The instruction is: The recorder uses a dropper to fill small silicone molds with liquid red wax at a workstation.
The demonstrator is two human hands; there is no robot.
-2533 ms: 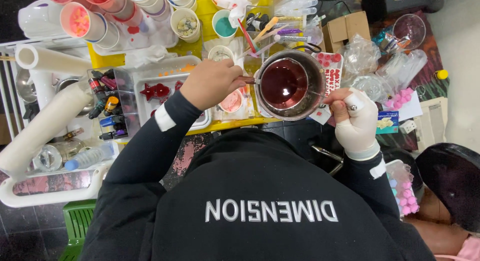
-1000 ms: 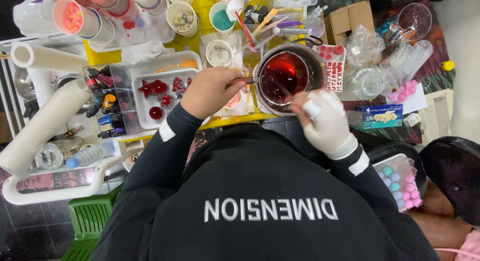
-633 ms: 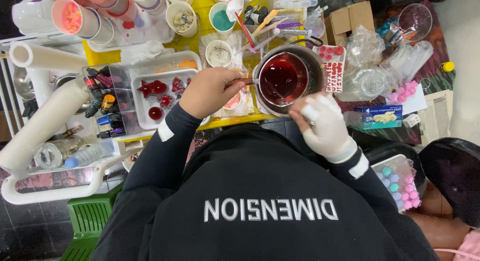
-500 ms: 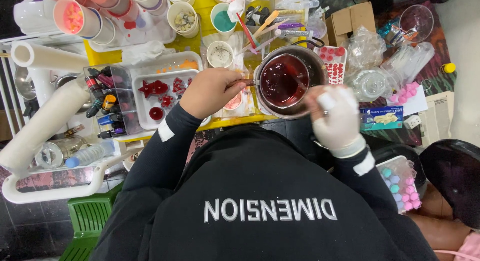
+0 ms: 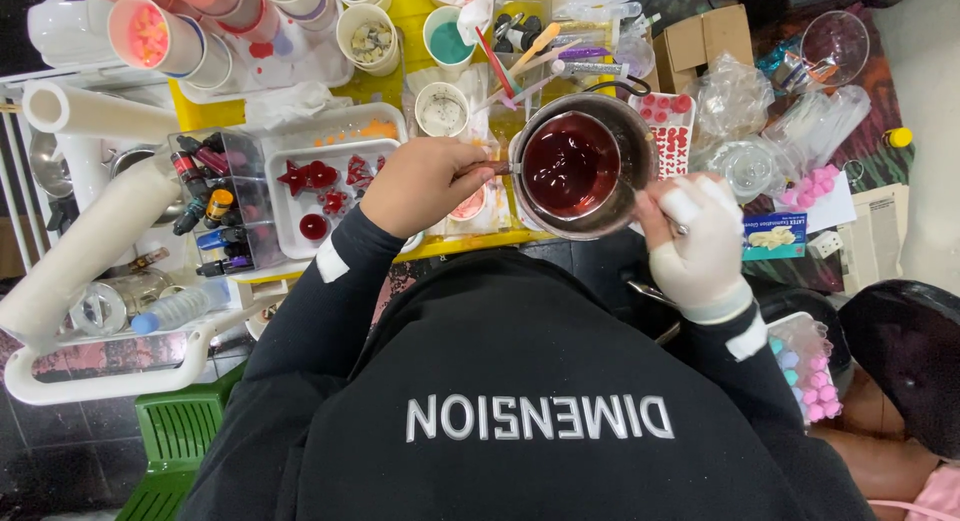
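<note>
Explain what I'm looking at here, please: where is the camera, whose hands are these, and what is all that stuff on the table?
There is no machine here: a person works with two hands, and a single camera looks straight down on them, so you see a black-clothed back and both arms reaching to a crowded table.

The left hand is bare and grips the handle of a small metal pot filled with dark red liquid. The right hand wears a white glove and rests against the pot's rim; its fingers seem to pinch something thin, too small to make out.

Beside the left hand lies a white tray with red star and round shapes. Further off stand paper cups of coloured bits, a rack of small bottles, a white paper roll and, by the right hand, clear plastic bags.
</note>
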